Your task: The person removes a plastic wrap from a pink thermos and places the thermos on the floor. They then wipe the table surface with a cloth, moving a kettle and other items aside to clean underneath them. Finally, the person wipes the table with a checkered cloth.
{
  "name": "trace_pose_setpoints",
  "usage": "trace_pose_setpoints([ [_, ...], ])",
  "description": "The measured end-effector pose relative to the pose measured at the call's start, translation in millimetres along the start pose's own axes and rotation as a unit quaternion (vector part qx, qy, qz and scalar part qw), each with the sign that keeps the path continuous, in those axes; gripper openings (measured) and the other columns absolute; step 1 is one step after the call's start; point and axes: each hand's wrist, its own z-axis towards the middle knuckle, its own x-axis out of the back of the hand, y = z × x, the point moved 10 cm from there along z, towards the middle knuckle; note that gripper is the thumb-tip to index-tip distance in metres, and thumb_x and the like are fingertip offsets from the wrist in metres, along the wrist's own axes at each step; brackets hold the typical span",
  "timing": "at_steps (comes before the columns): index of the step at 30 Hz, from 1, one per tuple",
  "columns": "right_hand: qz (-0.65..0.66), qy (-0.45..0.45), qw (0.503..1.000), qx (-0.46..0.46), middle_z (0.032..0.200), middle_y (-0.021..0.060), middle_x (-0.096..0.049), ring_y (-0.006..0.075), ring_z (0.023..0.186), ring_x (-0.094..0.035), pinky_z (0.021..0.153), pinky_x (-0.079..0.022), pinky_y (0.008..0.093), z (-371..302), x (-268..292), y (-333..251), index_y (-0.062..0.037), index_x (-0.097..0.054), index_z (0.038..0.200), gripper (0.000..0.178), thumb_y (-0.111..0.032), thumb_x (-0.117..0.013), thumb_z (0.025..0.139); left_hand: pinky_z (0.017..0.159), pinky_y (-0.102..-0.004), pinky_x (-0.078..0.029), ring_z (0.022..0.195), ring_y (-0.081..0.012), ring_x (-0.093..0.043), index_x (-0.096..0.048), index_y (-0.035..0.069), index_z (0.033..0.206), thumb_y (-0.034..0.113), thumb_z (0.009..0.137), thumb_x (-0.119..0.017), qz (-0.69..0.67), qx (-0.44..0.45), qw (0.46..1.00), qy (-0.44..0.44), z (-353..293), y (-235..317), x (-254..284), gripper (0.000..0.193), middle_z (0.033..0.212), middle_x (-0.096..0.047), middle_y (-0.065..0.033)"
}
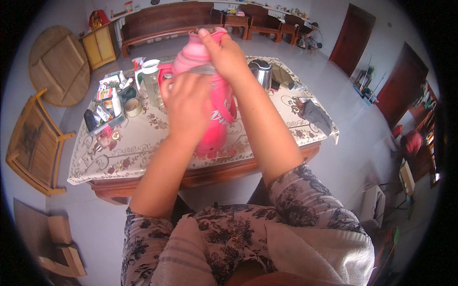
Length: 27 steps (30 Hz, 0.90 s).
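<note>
A tall pink thermos flask (215, 136) stands on the table in front of me, with a pink strap-like handle on its side. My right hand (228, 56) is closed round the top of the flask, its thumb on the rim. Lower down, my left hand (190, 102) lies against the flask's upper body with its fingers curled. A small grey, crumpled-looking thing (202, 70) shows at those fingers, pressed to the pink surface. Motion blur hides what it is.
On the patterned tablecloth (138, 148), a clear jug (151, 83) and a tray of small goods (102, 125) stand left of the flask. To its right are a steel kettle (261, 74) and a dark grey cloth (316, 117). A wooden chair (38, 143) is at the left.
</note>
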Motion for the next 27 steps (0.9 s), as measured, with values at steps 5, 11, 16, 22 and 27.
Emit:
trace_pose_setpoints([
  [5, 0.047, -0.020, 0.999, 0.010, 0.105, 0.0296, -0.064, 0.0426, 0.104, -0.061, 0.091, -0.046, 0.0443, -1.2, 0.6, -0.6, 0.0058, -0.060, 0.109, 0.086, -0.075, -0.045, 0.083, 0.089, -0.0401, -0.037, 0.094, -0.0239, -0.057, -0.065, 0.010, 0.095, 0.010, 0.079, -0.063, -0.042, -0.034, 0.998, -0.009, 4.6, 22.4, -13.0, 0.016, 0.091, -0.059, -0.0049],
  [11, 0.012, -0.003, 1.000, 0.012, 0.104, 0.0284, -0.065, 0.0417, 0.103, -0.062, 0.090, -0.047, 0.0447, -0.6, 3.6, -0.5, 0.0052, -0.060, 0.110, 0.085, -0.074, -0.045, 0.084, 0.087, -0.0407, -0.040, 0.096, -0.0278, -0.058, -0.062, 0.008, 0.100, 0.008, 0.085, -0.059, -0.034, 0.016, 0.999, 0.031, -2.6, -28.7, 6.9, 0.015, 0.100, -0.062, -0.0092],
  [16, 0.019, 0.001, 1.000, 0.008, 0.106, 0.0276, -0.065, 0.0410, 0.105, -0.062, 0.091, -0.046, 0.0440, -4.8, 4.5, -8.5, 0.0050, -0.059, 0.112, 0.084, -0.073, -0.047, 0.084, 0.093, -0.0404, -0.039, 0.101, -0.0318, -0.058, -0.062, 0.005, 0.109, 0.000, 0.087, -0.054, -0.012, 0.091, 0.994, 0.061, -6.4, -89.9, -4.8, 0.024, 0.103, -0.063, -0.0124],
  [22, 0.045, -0.002, 0.999, 0.005, 0.107, 0.0275, -0.065, 0.0409, 0.105, -0.061, 0.092, -0.046, 0.0430, -2.7, 1.6, -0.1, 0.0044, -0.059, 0.114, 0.082, -0.072, -0.050, 0.084, 0.093, -0.0391, -0.039, 0.103, -0.0297, -0.058, -0.065, 0.006, 0.099, 0.004, 0.086, -0.059, -0.042, 0.088, 0.995, 0.026, 4.7, -111.4, -12.3, 0.015, 0.105, -0.065, -0.0105],
  [27, 0.039, -0.008, 0.999, -0.009, 0.108, 0.0288, -0.064, 0.0415, 0.106, -0.061, 0.091, -0.046, 0.0431, -2.7, -1.3, 0.1, 0.0046, -0.059, 0.114, 0.083, -0.072, -0.049, 0.084, 0.094, -0.0386, -0.038, 0.103, -0.0278, -0.057, -0.066, 0.008, 0.097, 0.007, 0.085, -0.062, -0.078, 0.053, 0.995, 0.034, -2.9, -93.6, 6.3, 0.013, 0.102, -0.065, -0.0081],
])
